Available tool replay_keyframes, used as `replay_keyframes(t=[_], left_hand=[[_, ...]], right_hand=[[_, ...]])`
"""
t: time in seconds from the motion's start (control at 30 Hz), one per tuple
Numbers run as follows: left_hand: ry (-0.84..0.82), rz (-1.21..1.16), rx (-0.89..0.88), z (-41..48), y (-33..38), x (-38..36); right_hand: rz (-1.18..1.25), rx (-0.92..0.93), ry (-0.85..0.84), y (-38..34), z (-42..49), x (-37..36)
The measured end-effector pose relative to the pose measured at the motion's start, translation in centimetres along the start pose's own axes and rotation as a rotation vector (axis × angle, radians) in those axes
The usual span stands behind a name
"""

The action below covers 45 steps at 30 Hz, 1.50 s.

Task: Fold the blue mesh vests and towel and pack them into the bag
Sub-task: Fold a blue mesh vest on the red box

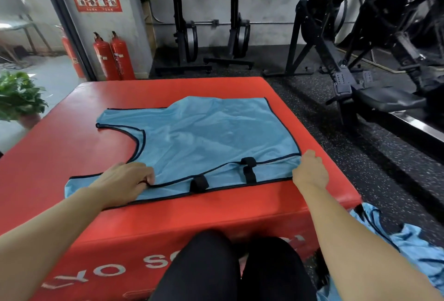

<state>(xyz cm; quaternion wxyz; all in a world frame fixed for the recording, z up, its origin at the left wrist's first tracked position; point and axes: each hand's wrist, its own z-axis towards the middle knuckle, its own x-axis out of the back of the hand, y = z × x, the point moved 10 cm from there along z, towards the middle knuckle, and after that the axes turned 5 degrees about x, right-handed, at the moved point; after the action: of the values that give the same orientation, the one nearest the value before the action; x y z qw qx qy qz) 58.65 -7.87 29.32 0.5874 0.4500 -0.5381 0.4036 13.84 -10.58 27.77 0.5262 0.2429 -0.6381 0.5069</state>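
One blue vest [204,132] is spread flat on top of a big red padded box [60,156], neck hole pointing left, hem pointing right. The person is sitting right up against the box, black-clad knees [204,264] touching its front face.

The left hand [125,180] is on the near left part of the vest, with curled fingers pinching the black-trimmed edge of the top layer. The right hand [310,172] is at the near right corner, fingers curled under and gripping the fabric there. Two black straps [199,184] sit between the hands along the near side.

Edge-wise, the vest's near side runs just inside the box's front edge, and its hem is close to the right edge. There's loads of bare red surface to the left of the vest and a narrower strip behind it.

On the floor just right of the box is a crumpled heap of more blue fabric [413,250] with black cords on it. Can't tell exactly what's in that pile. The speckled black floor [336,144] beyond it is open up to the black gym machines [360,48]. Two red fire extinguishers [113,58] stand at the wall behind, and a potted plant [19,96] is off to the far left.
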Motion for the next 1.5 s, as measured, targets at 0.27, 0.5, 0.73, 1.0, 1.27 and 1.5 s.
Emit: replay_keyframes(t=[0.27, 0.5, 0.73, 1.0, 1.27, 1.5], left_hand=[[-0.076, -0.028, -0.012, -0.4, 2.0, -1.1], [-0.109, -0.061, 0.034, 0.3, 1.9, -1.3], [-0.091, 0.000, 0.059, -0.1, 0.6, -0.3], [-0.188, 0.174, 0.051, -1.6, 2.3, -0.3], [0.019, -0.325, 0.256, 6.0, 7.0, 1.5], [-0.384, 0.035, 0.368, 2.1, 7.7, -7.1]], right_hand=[[-0.213, 0.215, 0.097, -1.9, 0.0, 1.8], [-0.297, 0.473, -0.016, -4.9, 1.6, -0.1], [0.000, 0.490, 0.236, -3.5, 0.9, 4.5], [-0.332, 0.486, -0.001, -1.4, -1.3, 1.2], [-0.085, 0.510, -0.214, -7.6, -0.8, -1.8], [-0.342, 0.318, -0.493, -1.3, -2.7, -5.5]])
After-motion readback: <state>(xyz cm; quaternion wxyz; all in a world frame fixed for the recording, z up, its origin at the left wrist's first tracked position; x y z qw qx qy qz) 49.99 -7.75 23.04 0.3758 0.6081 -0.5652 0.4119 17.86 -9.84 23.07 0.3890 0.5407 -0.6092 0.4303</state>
